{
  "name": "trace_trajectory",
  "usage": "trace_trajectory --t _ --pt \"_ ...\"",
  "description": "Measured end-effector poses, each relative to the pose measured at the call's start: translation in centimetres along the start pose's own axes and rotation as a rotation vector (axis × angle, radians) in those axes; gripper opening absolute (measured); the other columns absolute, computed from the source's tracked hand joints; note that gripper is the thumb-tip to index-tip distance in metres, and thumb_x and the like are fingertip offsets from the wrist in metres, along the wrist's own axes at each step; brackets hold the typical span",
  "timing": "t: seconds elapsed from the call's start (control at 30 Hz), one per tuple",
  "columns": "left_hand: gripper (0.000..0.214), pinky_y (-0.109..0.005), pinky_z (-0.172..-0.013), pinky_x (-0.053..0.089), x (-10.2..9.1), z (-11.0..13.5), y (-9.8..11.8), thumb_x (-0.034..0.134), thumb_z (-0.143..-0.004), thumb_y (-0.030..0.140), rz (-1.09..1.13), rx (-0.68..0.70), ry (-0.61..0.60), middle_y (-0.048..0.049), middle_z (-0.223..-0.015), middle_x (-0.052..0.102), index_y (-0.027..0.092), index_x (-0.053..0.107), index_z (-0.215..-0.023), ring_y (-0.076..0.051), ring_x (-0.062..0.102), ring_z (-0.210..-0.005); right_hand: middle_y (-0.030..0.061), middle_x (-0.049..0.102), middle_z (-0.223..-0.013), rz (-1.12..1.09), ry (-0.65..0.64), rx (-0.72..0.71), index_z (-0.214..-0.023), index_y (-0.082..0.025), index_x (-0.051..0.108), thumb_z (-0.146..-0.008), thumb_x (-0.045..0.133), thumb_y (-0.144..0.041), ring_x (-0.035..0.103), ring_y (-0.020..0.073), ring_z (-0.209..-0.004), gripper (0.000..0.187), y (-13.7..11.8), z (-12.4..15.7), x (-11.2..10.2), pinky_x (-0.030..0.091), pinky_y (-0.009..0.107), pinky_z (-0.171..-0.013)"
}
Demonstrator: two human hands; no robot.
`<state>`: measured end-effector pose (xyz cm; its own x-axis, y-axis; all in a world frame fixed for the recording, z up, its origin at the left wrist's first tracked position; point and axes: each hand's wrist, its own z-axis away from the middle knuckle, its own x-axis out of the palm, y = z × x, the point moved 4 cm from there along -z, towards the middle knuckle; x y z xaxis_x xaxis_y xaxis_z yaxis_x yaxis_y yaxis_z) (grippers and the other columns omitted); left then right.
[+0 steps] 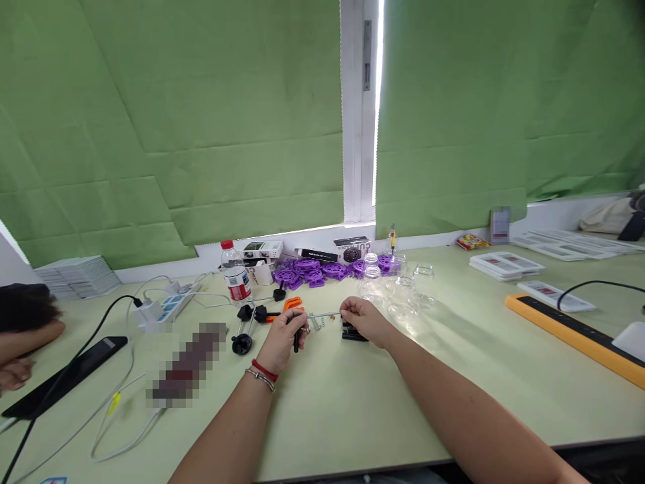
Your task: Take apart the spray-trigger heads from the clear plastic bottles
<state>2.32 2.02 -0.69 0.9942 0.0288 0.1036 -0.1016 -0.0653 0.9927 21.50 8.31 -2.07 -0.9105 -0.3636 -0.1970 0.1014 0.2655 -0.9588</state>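
My left hand [285, 336] is closed around a thin black tool [296, 341] and one end of a slim metal rod [322, 314]. My right hand [360, 317] pinches the rod's other end, just above a small black block [353, 332] on the table. Tiny metal parts [317, 324] lie between the hands. An orange-handled tool [291, 304] lies just behind my left hand. Black wheels on axles [244, 331] rest left of it.
Purple plastic pieces [315, 272], clear glass jars [398, 289] and a water bottle [234, 274] stand behind. A power strip [164, 308], cables and a black tablet [65, 376] lie left, near another person's arm [25, 333]. An orange-edged bar [579, 331] lies right.
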Motion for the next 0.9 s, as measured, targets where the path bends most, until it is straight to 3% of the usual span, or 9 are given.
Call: trace_trajectory --t 0.2,0.4,0.67,0.9 --pt "0.029 -0.02 -0.038 0.032 0.11 0.04 0.09 0.065 -0.073 0.042 -0.008 -0.008 -0.01 0.0004 -0.069 0.056 0.016 0.053 -0.079 -0.006 0.048 -0.041 -0.001 0.057 -0.067 0.073 -0.008 0.06 -0.072 -0.018 0.054 -0.081 0.05 -0.04 0.036 0.0087 -0.052 0.024 0.04 0.1 0.0 0.03 0.024 -0.052" --pt "0.03 -0.02 -0.038 0.031 0.05 0.12 -0.02 0.065 -0.073 0.043 -0.012 -0.012 -0.009 0.0004 -0.069 0.056 0.016 0.054 -0.08 -0.006 0.047 -0.041 -0.0004 0.056 -0.065 0.072 -0.023 0.069 -0.067 -0.017 0.053 -0.084 0.045 -0.046 0.036 0.0087 -0.051 0.034 0.41 0.01 0.03 0.028 0.024 -0.05" --pt "0.031 -0.02 -0.039 0.031 -0.07 0.13 0.03 0.066 -0.072 0.044 -0.001 -0.012 0.013 0.0012 -0.069 0.056 0.016 0.052 -0.078 -0.006 0.048 -0.042 -0.0008 0.057 -0.067 -0.012 0.005 -0.006 -0.083 -0.019 0.055 -0.076 0.059 -0.038 0.051 0.0131 -0.065 0.021 -0.14 0.09 0.03 0.038 0.026 -0.061" --pt "0.031 -0.02 -0.039 0.031 -0.01 0.11 -0.03 0.065 -0.073 0.043 -0.01 -0.013 0.011 0.0012 -0.068 0.056 0.016 0.052 -0.079 -0.005 0.047 -0.041 -0.0018 0.057 -0.065 0.019 -0.007 0.016 -0.078 -0.019 0.054 -0.077 0.056 -0.034 0.046 0.0111 -0.058 0.015 0.38 -0.01 0.09 0.034 0.025 -0.057"
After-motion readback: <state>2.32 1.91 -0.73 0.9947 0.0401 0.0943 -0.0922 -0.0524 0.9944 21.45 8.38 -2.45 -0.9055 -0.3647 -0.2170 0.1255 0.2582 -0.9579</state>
